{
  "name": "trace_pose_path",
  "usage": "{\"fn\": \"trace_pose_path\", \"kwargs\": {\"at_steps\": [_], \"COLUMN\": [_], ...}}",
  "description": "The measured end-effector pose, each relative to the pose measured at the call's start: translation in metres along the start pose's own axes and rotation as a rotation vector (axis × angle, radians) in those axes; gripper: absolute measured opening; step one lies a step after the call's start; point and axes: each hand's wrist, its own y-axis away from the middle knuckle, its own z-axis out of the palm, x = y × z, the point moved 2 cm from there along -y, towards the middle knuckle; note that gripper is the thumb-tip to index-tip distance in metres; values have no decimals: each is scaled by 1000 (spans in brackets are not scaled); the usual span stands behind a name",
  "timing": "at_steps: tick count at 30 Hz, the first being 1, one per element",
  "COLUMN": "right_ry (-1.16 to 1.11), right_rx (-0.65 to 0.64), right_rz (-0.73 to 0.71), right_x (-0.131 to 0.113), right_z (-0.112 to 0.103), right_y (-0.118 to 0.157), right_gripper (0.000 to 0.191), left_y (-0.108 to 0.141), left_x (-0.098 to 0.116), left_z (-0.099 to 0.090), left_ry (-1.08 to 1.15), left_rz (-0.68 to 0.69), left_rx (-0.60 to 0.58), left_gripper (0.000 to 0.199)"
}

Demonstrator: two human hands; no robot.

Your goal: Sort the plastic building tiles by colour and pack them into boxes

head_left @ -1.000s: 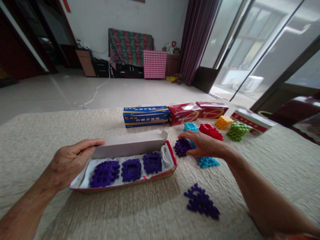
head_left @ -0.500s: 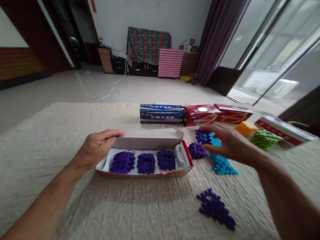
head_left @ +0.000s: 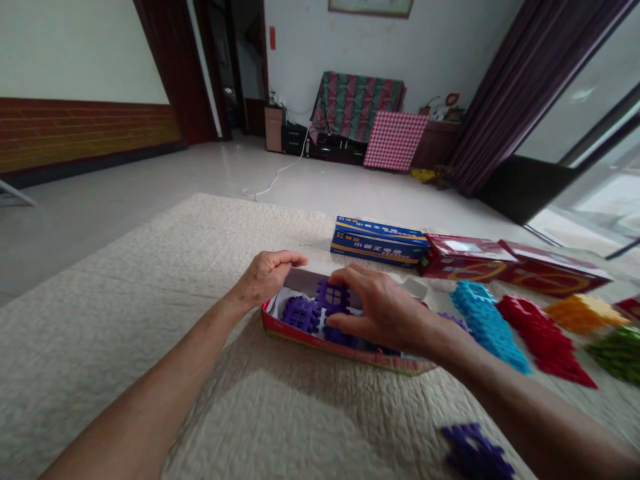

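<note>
My left hand (head_left: 265, 277) grips the back left edge of an open red-edged cardboard box (head_left: 300, 345), its fingers closed by the raised flap. Inside, on a white lining, purple plastic building blocks (head_left: 300, 313) with notched edges lie in a row, partly hidden by my other hand. Over the middle of the box, my right hand (head_left: 373, 303) is closed on a purple window-patterned building block (head_left: 331, 295). More purple blocks (head_left: 454, 322) show behind my right wrist, and a purple pile (head_left: 477, 453) lies near the front right.
Blue (head_left: 495, 327), red (head_left: 545, 337), orange (head_left: 583, 313) and green blocks (head_left: 617, 353) lie in groups to the right. A blue box (head_left: 380, 241) and two red boxes (head_left: 470, 259) stand behind on the quilted cream cover (head_left: 165, 267).
My right hand has moved left from the purple blocks beside the box to above it, now holding one. My left hand stays at the box. The view has turned left.
</note>
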Motion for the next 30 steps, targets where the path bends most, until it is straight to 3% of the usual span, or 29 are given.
{"fn": "trace_pose_path", "kwargs": {"at_steps": [7, 12, 15, 19, 23, 26, 30], "right_ry": [5, 1, -40, -59, 32, 136, 173], "right_rx": [-115, -100, -3, 214, 419, 497, 564], "right_rz": [7, 22, 1, 15, 197, 319, 485], "right_x": [-15, -18, -15, 2, 42, 73, 97], "right_z": [27, 32, 22, -9, -34, -38, -32], "right_y": [-26, -30, -23, 12, 71, 116, 156], "right_gripper": [39, 40, 36, 17, 18, 19, 20], "left_y": [0, 0, 0, 0, 0, 2, 6], "left_x": [2, 1, 0, 0, 0, 3, 13], "left_z": [1, 1, 1, 2, 2, 1, 0], "left_ry": [-46, -39, -32, -39, -84, -141, -249], "left_rz": [83, 102, 88, 87, 118, 164, 296], "left_rx": [-3, -1, -7, -11, -7, -40, -184], "left_gripper": [37, 37, 36, 35, 32, 30, 36]}}
